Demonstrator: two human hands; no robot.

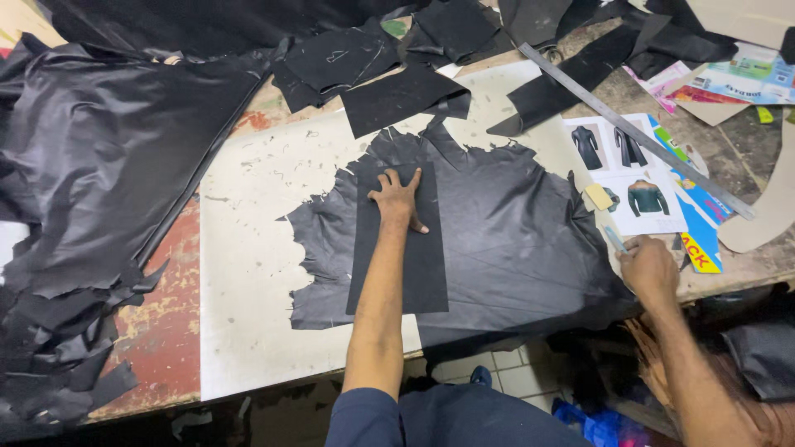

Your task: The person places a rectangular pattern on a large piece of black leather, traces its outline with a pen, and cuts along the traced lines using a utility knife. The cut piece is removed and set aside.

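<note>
Left hand (398,199) lay flat, fingers spread, pressed down on a dark rectangular pattern piece (399,248), pinching nothing. That pattern piece sat lengthwise on a ragged-edged sheet of black leather (505,240), roughly left of the sheet's middle, near edge close to the table's front. Leather itself spread over a scuffed white cutting board (248,273), right side spilling toward the table's edge. Right hand (648,266) off at the right edge of the leather, curled around a thin light-blue pen or marker (614,239), tip pointing up and away; honestly couldn't tell how tight the grip was, fingers mostly hidden behind the knuckles. Just above that hand, a small yellowish block (598,196), maybe chalk or an eraser, resting on a printed sheet with garment pictures (638,178). Long metal ruler (638,132) lying diagonally across that sheet and beyond. Some colourful printed papers (745,79) further right, plus a tan cardboard shape (774,207). Black offcuts (389,70) scattered along the far side, and a big heap of shiny black leather (99,149) piled on the left over the worn reddish tabletop (166,331). Tiled floor (522,377) visible below the table edge.
</note>
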